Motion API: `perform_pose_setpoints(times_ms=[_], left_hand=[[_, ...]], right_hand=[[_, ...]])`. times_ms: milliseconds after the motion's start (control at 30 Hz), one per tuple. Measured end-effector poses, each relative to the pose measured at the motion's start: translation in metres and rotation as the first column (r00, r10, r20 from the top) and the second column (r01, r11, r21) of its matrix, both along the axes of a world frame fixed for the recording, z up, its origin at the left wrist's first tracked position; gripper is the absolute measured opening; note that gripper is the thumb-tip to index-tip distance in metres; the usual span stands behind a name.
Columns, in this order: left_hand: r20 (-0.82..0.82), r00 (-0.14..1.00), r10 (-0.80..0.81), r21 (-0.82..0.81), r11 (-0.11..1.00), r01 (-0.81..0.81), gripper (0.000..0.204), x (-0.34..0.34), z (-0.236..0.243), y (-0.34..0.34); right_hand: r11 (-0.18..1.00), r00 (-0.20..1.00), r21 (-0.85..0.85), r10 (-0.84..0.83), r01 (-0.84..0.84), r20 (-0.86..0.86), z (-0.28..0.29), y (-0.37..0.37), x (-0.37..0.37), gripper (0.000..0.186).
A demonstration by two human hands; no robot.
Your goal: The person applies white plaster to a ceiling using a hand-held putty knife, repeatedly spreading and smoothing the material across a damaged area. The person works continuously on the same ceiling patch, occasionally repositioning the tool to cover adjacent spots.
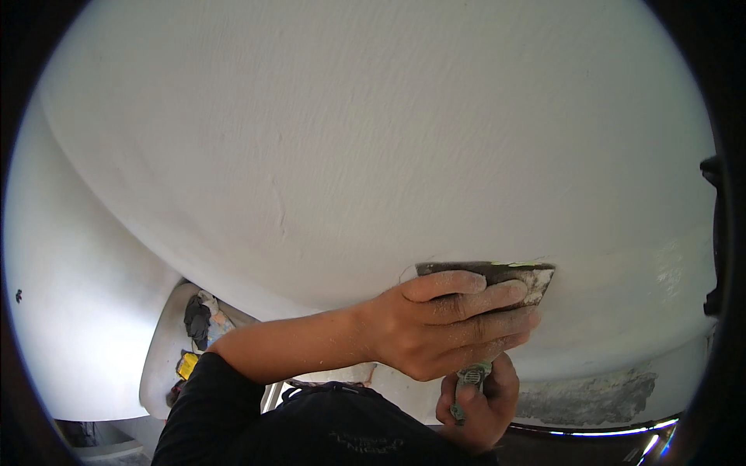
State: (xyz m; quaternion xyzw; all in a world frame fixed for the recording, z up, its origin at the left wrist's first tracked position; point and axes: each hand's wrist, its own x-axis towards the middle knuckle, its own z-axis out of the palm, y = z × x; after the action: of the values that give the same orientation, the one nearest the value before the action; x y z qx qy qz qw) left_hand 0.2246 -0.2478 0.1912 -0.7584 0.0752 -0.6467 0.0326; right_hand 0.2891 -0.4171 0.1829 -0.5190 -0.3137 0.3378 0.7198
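Observation:
A wide putty knife (542, 286) has its dark, smeared blade edge against a white wall surface (350, 140). Across the blade lie the dusty fingers of my left hand (454, 322), pressing it toward the wall; the thumb is hidden. Below it, my right hand (488, 404) is closed round the putty knife's greenish handle, with the thumb along it. My left forearm crosses from the lower left. A little pale material shows along the blade's far edge. Fine ripples and a short raised crease mark the wall left of the blade.
At the lower left, a ledge (159, 365) bears a dark crumpled cloth (197, 320) and a yellow item (187, 364). A rough grey patch (590, 400) shows low on the right. Dark fittings (713, 182) stand at the far right edge.

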Motion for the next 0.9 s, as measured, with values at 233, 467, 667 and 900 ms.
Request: perform_pose_setpoints(times_ms=[233, 467, 667, 900], left_hand=[[-0.128, 0.991, 0.042, 0.035, 0.999, -0.038, 0.013, -0.013, 0.009, 0.002], [-0.099, 0.988, 0.115, 0.072, 0.991, -0.109, 0.018, -0.011, 0.052, 0.004], [-0.145, 0.978, 0.147, -0.012, 0.989, -0.15, 0.02, -0.017, 0.042, -0.018], [-0.153, 0.986, 0.072, -0.026, 0.997, -0.077, 0.017, -0.011, 0.03, -0.009]], right_hand=[[1.0, 0.999, -0.007, 0.017, -0.017, -0.03, 0.002, 0.004, -0.007, 0.058], [0.969, 0.966, 0.031, 0.242, -0.245, 0.088, 0.037, 0.01, 0.017, 0.054], [0.958, 0.958, -0.018, 0.287, -0.287, -0.013, 0.047, -0.003, 0.01, 0.058], [0.967, 0.97, -0.09, 0.242, -0.24, 0.006, 0.034, -0.001, 0.007, 0.058]])
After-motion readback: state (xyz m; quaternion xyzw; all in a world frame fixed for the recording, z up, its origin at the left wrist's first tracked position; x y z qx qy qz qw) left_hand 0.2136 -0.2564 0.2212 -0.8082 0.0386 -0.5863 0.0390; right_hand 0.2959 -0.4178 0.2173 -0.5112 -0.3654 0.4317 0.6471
